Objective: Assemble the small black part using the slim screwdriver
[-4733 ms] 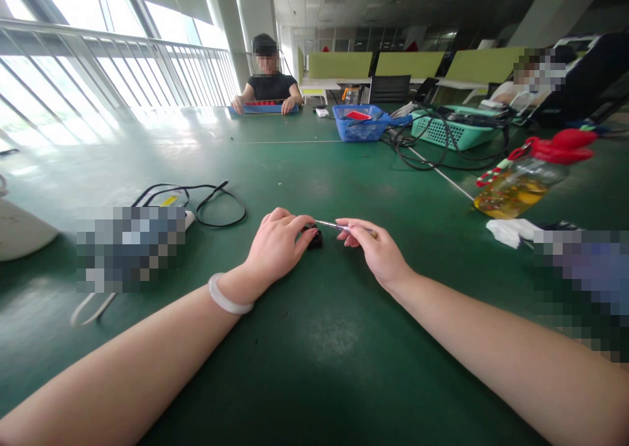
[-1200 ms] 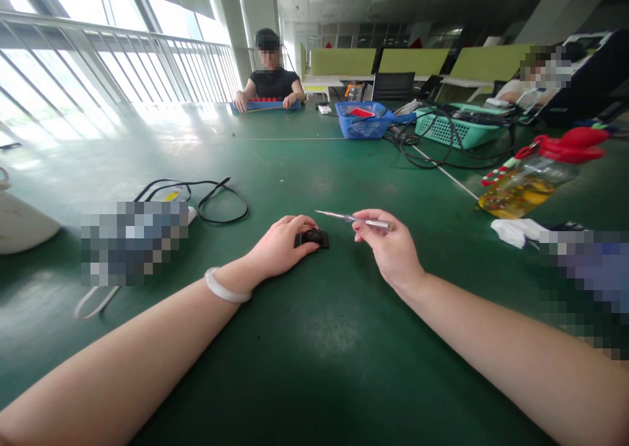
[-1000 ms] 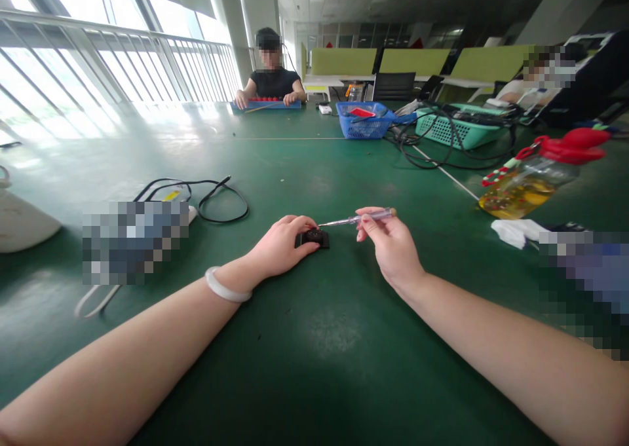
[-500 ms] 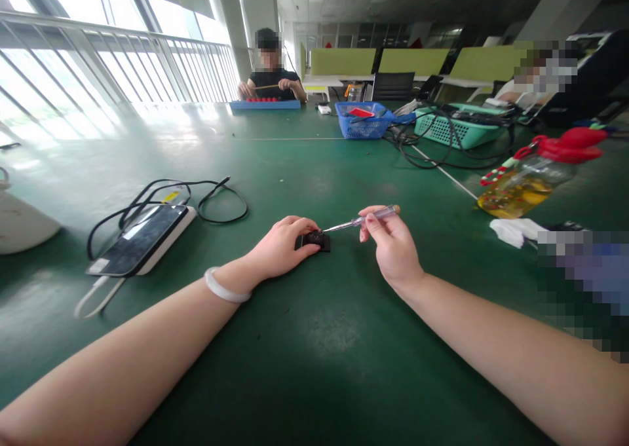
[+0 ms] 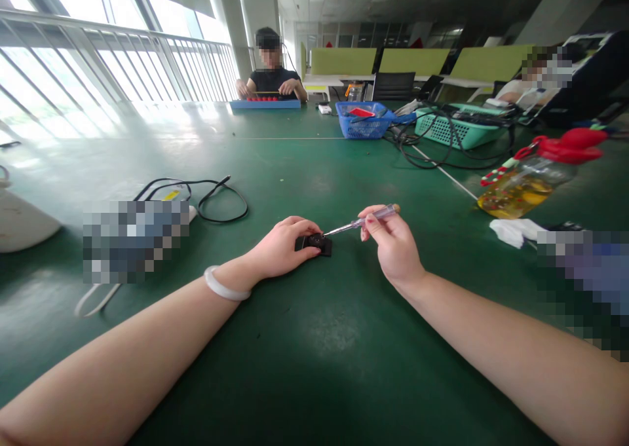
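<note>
A small black part (image 5: pixel 324 247) with a round, dark upper piece lies on the green table (image 5: pixel 334 380), and its exact kind is too small to make out. My left hand (image 5: pixel 282 246), with a white bangle at the wrist, is closed around its left side, fingers behind and thumb in front. From the right, my right hand (image 5: pixel 393 240) grips the clear purple handle of a screwdriver (image 5: pixel 351 225). The thin metal shaft slants down to the left, its tip at the top of the black part. Whether the tip touches it I cannot tell.
Left of me are a blurred-out device, a looped black cable (image 5: pixel 240 200) and a white container (image 5: pixel 22 220). A red-lidded bottle (image 5: pixel 531 184) and a white cloth (image 5: pixel 514 231) lie right. Farther off stand blue (image 5: pixel 363 125) and green baskets (image 5: pixel 452 128); a person (image 5: pixel 270 79) sits opposite.
The black part has turned or shifted slightly toward me under my left hand. The screwdriver tip has moved slightly down and right. My right hand keeps its grip.
</note>
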